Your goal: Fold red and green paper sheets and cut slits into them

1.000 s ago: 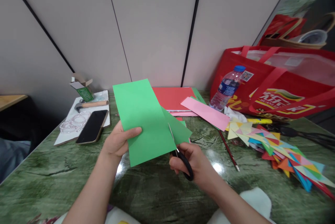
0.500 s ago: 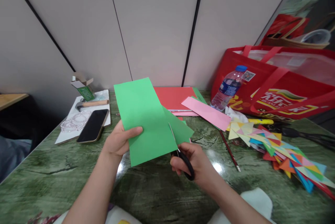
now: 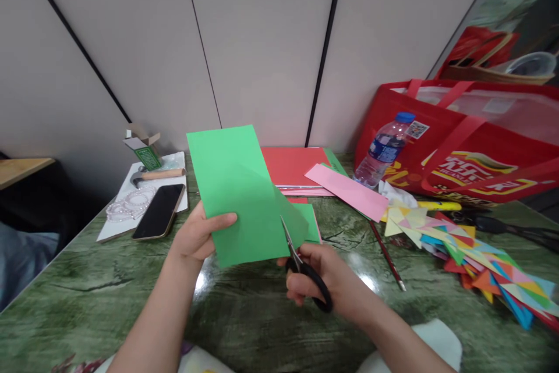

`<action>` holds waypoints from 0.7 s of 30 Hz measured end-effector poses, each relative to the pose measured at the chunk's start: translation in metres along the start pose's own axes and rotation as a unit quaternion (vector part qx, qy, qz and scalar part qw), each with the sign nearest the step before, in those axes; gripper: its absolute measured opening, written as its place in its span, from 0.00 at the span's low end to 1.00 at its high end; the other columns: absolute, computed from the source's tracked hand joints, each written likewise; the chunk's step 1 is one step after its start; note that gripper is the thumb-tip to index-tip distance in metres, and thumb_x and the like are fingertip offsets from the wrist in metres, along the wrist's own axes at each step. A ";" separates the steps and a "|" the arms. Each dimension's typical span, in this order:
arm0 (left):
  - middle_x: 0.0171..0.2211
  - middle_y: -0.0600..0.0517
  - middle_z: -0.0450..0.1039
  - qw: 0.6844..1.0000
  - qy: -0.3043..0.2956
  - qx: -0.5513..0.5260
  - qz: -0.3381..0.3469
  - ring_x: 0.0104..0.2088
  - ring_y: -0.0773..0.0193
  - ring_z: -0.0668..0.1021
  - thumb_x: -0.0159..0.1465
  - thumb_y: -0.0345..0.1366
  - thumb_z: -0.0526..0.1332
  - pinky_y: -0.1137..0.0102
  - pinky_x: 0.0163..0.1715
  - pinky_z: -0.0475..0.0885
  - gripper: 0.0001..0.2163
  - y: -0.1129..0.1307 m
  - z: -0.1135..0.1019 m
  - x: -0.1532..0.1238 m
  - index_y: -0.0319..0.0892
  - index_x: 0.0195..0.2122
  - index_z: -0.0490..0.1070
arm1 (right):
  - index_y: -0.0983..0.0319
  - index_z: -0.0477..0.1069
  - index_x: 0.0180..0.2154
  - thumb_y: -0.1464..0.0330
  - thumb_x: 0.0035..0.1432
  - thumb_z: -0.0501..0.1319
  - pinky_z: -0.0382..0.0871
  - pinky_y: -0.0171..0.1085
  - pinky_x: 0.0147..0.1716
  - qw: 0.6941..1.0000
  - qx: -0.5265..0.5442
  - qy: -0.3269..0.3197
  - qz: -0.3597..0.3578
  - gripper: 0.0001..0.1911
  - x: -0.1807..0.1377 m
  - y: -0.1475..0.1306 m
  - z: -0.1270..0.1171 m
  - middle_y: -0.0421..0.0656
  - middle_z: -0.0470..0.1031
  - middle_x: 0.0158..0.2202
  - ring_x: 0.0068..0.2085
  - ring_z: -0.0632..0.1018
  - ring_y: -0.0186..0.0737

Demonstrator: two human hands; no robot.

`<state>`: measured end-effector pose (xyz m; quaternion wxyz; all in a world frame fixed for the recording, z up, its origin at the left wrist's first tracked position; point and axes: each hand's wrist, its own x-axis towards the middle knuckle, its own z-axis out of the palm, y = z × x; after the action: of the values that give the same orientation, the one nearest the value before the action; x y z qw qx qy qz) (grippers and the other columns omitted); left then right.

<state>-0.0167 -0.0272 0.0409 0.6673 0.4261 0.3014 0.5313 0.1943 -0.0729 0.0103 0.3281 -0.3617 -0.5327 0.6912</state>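
My left hand [image 3: 201,233] grips the lower left side of a sheet of green paper [image 3: 236,187], thumb on its face and fingers behind. The sheet is held up above the table, tilted towards me. My right hand [image 3: 318,274] is wrapped round the black handles of a pair of scissors [image 3: 292,248]. Their blades lie over the lower right part of the sheet and point up and to the left. Right of the blades, a darker flap of the green paper bends away. Behind it, more green paper [image 3: 312,223] lies on the table.
Red paper [image 3: 294,166] and a pink strip [image 3: 347,191] lie at the back. A water bottle [image 3: 384,149] stands by a red bag [image 3: 463,140]. Right are a pencil [image 3: 388,255] and colourful folded paper pieces [image 3: 484,256]. Left are a phone [image 3: 159,212], hammer [image 3: 159,174] and small box [image 3: 147,152].
The scissors have slid slightly down and right, showing more of the blades. The flap has swung back, exposing the green paper behind. My left hand keeps its hold.
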 end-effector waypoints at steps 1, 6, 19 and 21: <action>0.37 0.47 0.77 1.000 0.003 0.000 -0.001 0.38 0.52 0.78 0.48 0.24 0.64 0.63 0.38 0.75 0.21 0.002 -0.001 -0.001 0.40 0.45 0.69 | 0.65 0.65 0.32 0.60 0.42 0.66 0.61 0.30 0.19 1.000 -0.005 -0.018 0.009 0.18 -0.001 -0.002 -0.002 0.35 0.67 0.19 0.19 0.68 0.28; 0.39 0.47 0.77 1.000 0.023 0.002 0.016 0.37 0.53 0.78 0.49 0.22 0.64 0.64 0.36 0.76 0.21 0.010 -0.008 -0.003 0.41 0.46 0.69 | 0.64 0.65 0.33 0.60 0.44 0.65 0.64 0.30 0.20 0.992 -0.002 -0.116 0.047 0.18 -0.008 -0.004 -0.017 0.35 0.68 0.19 0.19 0.69 0.29; 0.35 0.48 0.78 0.994 -0.061 -0.042 -0.075 0.35 0.51 0.79 0.49 0.32 0.66 0.63 0.33 0.76 0.12 -0.009 0.009 -0.007 0.43 0.36 0.74 | 0.60 0.63 0.34 0.57 0.47 0.63 0.65 0.33 0.29 0.965 0.121 0.198 -0.118 0.17 0.013 0.002 -0.031 0.38 0.70 0.26 0.28 0.72 0.34; 0.33 0.48 0.78 0.990 -0.085 -0.041 -0.101 0.34 0.52 0.79 0.49 0.30 0.66 0.64 0.31 0.76 0.12 -0.011 0.012 -0.008 0.43 0.36 0.74 | 0.61 0.65 0.33 0.53 0.44 0.63 0.59 0.30 0.21 0.975 0.123 0.163 -0.092 0.21 0.016 0.007 -0.033 0.35 0.64 0.21 0.21 0.66 0.30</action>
<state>-0.0030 -0.0384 0.0361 0.7576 0.4093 0.2637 0.4348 0.2134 -0.0446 -0.0040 0.5147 -0.3760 -0.4142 0.6497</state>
